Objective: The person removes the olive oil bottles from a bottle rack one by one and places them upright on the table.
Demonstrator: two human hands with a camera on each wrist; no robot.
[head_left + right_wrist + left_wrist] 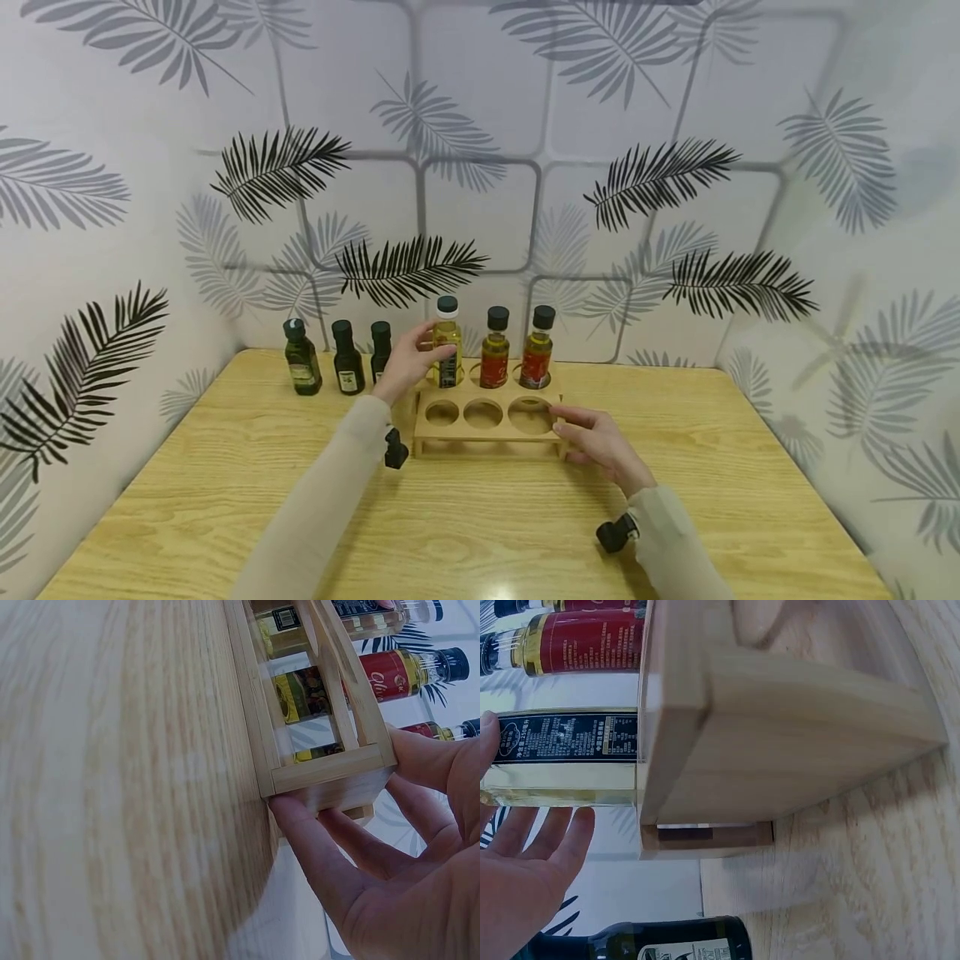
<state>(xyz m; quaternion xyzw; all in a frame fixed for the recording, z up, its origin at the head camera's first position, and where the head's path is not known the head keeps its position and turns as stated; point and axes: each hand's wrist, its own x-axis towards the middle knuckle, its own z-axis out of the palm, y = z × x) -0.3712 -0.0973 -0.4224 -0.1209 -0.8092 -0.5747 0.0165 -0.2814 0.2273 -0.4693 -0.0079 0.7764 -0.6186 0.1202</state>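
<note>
A wooden bottle rack (468, 431) with round holes in two stepped rows stands on the table. My left hand (405, 362) grips a clear bottle of yellow oil (447, 337) with a black cap, thumb on one side and fingers on the other. This bottle stands upright in the left hole of the back row, its lower part visible inside the rack in the right wrist view. Beside it, two red-labelled oil bottles (494, 358) (536, 358) fill the other back holes. With thumb and fingers, my right hand (603, 446) holds the rack's right end.
Three dark green bottles (302, 362) (347, 362) (380, 342) stand on the table left of the rack, the nearest partly behind my left hand. The wooden table (480, 525) meets a leaf-patterned wall (480, 208) behind. Front-row holes hold no bottles.
</note>
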